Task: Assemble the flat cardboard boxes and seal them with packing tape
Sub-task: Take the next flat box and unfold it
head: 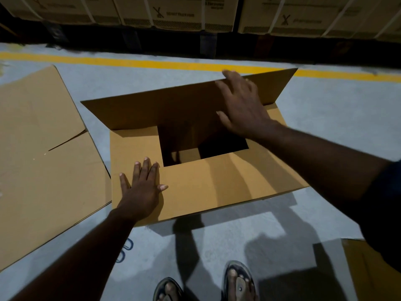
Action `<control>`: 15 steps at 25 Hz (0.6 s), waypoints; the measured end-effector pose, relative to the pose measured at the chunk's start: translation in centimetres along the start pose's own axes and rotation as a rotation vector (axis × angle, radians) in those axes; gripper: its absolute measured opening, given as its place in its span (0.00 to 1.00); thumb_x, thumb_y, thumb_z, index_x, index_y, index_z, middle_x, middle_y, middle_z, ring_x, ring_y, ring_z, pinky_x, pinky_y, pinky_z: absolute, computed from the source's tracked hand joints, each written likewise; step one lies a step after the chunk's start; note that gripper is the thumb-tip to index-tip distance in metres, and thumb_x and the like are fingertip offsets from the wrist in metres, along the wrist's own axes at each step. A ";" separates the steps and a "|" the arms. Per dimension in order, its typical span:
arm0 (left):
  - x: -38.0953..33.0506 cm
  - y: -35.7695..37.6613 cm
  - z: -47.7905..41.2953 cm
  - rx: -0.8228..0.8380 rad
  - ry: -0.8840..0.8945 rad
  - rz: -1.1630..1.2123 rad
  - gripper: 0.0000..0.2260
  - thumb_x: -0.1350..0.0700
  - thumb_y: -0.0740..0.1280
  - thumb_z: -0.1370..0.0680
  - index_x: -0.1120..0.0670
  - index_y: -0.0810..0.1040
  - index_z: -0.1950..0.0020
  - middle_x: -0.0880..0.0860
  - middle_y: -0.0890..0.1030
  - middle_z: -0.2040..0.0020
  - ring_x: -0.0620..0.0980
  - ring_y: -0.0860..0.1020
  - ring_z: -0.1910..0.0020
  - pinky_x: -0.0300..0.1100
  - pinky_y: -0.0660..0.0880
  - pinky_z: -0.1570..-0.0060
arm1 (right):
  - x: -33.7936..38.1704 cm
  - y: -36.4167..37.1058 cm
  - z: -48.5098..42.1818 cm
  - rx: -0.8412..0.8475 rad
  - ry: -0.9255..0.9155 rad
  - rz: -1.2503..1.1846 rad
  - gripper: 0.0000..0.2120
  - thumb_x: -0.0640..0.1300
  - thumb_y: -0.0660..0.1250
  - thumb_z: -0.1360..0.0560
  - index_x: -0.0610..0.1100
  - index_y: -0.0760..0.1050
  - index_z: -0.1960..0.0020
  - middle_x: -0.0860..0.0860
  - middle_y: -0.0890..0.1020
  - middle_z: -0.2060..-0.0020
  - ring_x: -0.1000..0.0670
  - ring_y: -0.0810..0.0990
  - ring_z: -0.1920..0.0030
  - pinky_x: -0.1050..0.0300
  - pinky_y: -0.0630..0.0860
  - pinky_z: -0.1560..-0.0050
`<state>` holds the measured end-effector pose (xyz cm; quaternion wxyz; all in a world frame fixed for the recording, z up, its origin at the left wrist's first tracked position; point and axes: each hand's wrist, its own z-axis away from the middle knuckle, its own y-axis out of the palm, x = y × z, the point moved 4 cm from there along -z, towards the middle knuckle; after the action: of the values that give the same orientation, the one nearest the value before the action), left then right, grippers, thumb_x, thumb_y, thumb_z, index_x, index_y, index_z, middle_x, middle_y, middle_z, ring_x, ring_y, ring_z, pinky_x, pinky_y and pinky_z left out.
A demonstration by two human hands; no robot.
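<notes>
Cardboard box point(206, 183) sits on the floor point(338, 131), mid-frame, just in front of the person's feet point(238, 283). Near flap + side flaps are folded down flat, w/ a dark rectangular gap open in the middle. Far flap point(165, 109) stands up, tilted away. Its top edge runs short of the yellow line point(130, 63) at left, and its right corner meets the line in view.

L hand point(141, 187): flat, fingers spread, palm pressed on the folded top by the box's near-left corner. R hand point(240, 105): fingers straight and spread against the far flap's inner face, tips at its top edge. It's blurred, so can't tell how firm the contact is.

Room: bare floor right of the box and btwn box and feet. Left side is tight. A flat cardboard sheet point(43, 159) lies just beside the box's left edge, touching or nearly so at the near-left corner. Another cardboard piece point(364, 270) sits bottom-right, partly behind the R arm and cut off by the frame.

Box interior is too dark to read. Strapped cartons point(173, 14) beyond the line are cut off at top, print unreadable. A small blue looped thing point(128, 246) by the L forearm is half hidden, can't ID. The feet are cut off at the bottom edge.
</notes>
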<state>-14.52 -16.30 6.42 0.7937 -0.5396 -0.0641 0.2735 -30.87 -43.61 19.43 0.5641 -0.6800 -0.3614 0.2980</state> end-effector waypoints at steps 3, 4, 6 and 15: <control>0.1 -0.1 0.1 0.000 0.002 0.014 0.34 0.40 0.54 0.17 0.50 0.40 0.18 0.52 0.33 0.20 0.56 0.34 0.21 0.68 0.38 0.27 | 1.0 -0.9 -3.9 0.086 0.001 0.020 0.44 0.59 0.69 0.25 0.44 0.51 0.19 0.41 0.54 0.20 0.40 0.52 0.20 0.33 0.49 0.24; 0.1 -0.1 0.1 0.004 0.003 0.013 0.34 0.40 0.54 0.17 0.50 0.40 0.18 0.52 0.33 0.20 0.56 0.34 0.21 0.68 0.38 0.27 | 1.2 -0.3 -4.3 0.143 0.021 0.016 0.45 0.61 0.68 0.25 0.45 0.49 0.19 0.42 0.55 0.20 0.41 0.53 0.20 0.33 0.47 0.24; 0.0 -0.1 0.0 0.006 0.008 0.010 0.34 0.40 0.54 0.17 0.50 0.40 0.18 0.53 0.34 0.20 0.56 0.34 0.21 0.68 0.38 0.27 | 1.6 1.1 -3.5 0.158 0.043 0.038 0.44 0.66 0.66 0.25 0.46 0.51 0.19 0.43 0.60 0.22 0.41 0.57 0.22 0.32 0.47 0.24; -0.1 0.0 0.4 -0.071 0.010 -0.026 0.32 0.41 0.52 0.17 0.53 0.44 0.18 0.54 0.42 0.18 0.55 0.39 0.20 0.68 0.40 0.27 | 4.3 5.3 7.0 0.146 0.051 0.006 0.33 0.67 0.56 0.23 0.50 0.60 0.24 0.44 0.66 0.27 0.40 0.65 0.28 0.34 0.58 0.30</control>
<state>-14.78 -16.01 6.61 0.7777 -0.5680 -0.0770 0.2582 -33.29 -36.71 12.93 0.6202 -0.6456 -0.3220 0.3080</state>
